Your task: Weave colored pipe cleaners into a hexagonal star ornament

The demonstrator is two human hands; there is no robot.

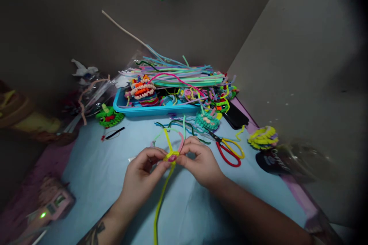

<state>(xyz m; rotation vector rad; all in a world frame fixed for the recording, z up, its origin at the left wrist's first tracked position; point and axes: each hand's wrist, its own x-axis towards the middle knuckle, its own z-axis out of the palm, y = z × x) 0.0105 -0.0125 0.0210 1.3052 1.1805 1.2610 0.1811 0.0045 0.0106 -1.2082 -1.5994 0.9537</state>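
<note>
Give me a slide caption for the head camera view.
Two bare hands pinch a yellow pipe-cleaner piece near red-and-yellow-handled scissors and a blue tray of colorful stems.

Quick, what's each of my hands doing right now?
Left hand: closed, fingers pinching the yellow-and-pink piece.
Right hand: closed, fingers pinching the same piece from its other side.

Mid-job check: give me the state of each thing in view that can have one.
Left hand: pinching the yellow-and-pink piece
Right hand: pinching its other side
Yellow-and-pink piece: held between both hands
Yellow strand: trailing below the hands
Scissors: lying unheld, handles apart
Blue tray: uncovered, heaped full
Pink device: green light lit
</note>
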